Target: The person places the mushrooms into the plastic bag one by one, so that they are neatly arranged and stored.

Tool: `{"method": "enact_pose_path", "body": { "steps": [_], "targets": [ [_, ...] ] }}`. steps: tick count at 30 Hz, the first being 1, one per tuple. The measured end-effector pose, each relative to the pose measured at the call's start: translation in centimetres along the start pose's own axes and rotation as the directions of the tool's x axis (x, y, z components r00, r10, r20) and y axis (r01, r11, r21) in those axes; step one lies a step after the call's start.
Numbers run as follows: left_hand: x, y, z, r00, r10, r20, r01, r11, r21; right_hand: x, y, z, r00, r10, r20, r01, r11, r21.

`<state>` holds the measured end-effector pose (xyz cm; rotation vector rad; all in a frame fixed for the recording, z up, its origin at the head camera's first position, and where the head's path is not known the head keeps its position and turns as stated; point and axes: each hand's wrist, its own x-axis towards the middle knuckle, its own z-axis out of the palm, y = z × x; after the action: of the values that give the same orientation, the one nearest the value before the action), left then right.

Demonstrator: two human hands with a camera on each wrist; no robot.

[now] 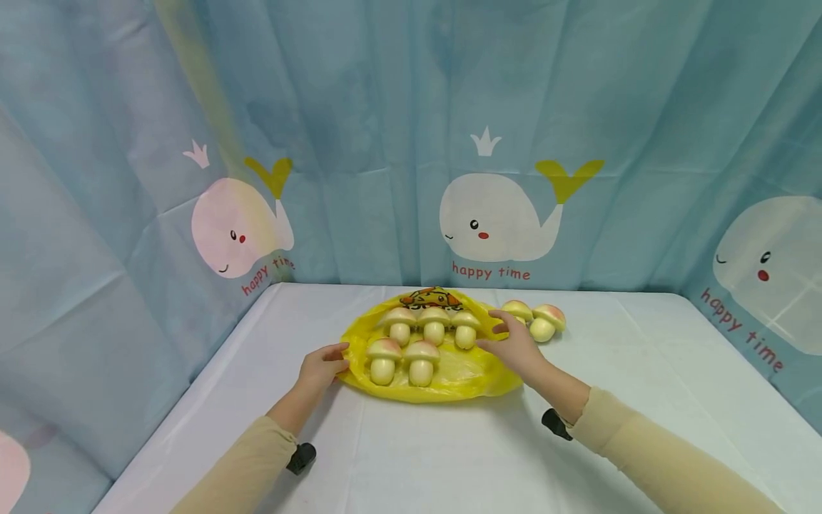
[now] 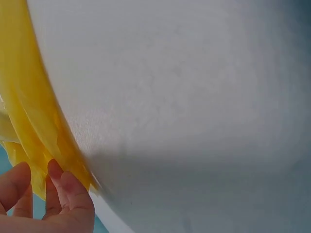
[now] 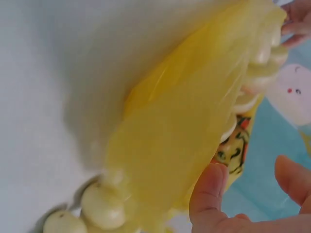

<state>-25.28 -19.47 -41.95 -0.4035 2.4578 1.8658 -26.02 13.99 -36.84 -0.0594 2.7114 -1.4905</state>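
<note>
A yellow plastic bag (image 1: 462, 371) with a cartoon print (image 1: 433, 298) lies spread on the white table. Several toy mushrooms (image 1: 420, 364) with pale stems and pink-tinged caps rest on it in two rows. At the bag's left edge is my left hand (image 1: 323, 368), its bent fingertips touching the plastic, with a gap between thumb and fingers in the left wrist view. My right hand (image 1: 519, 350) reaches over the right edge, thumb and fingers spread apart. Beyond it, two more toy mushrooms (image 1: 548, 323) sit off the bag, one partly hidden behind the hand.
A white cloth (image 1: 642, 371) covers the table. Blue curtains (image 1: 385, 143) printed with whales stand behind it and along both sides. Each wrist carries a small black device (image 1: 300, 458) below the sleeve.
</note>
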Motion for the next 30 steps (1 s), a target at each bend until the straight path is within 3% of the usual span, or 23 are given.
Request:
{"method": "enact_pose_path", "body": {
  "steps": [5,11,20,26,30],
  "targets": [
    [0.2,0.0,-0.1,1.0,-0.004,0.007,0.004,1.0,0.005,0.2,0.7,-1.8,1.0,0.003,-0.03,-0.002,1.0,0.029],
    [0.5,-0.1,-0.1,1.0,-0.015,0.004,0.015,1.0,0.006,0.1,1.7,-3.8,0.996,-0.03,-0.085,0.028,0.999,-0.024],
    [0.9,-0.3,-0.2,1.0,-0.017,0.017,0.016,1.0,0.013,1.3,3.8,-6.3,0.996,-0.033,-0.084,0.026,0.997,-0.079],
    [1.1,-0.1,-0.1,1.0,-0.03,0.003,0.03,0.999,0.026,2.7,6.1,-7.4,0.988,-0.128,-0.089,0.115,0.983,-0.14],
    [1.2,0.0,-0.1,0.999,-0.033,0.001,0.033,0.999,0.026,3.5,7.3,-7.6,0.986,-0.149,-0.071,0.137,0.978,-0.157]
  ]
}}
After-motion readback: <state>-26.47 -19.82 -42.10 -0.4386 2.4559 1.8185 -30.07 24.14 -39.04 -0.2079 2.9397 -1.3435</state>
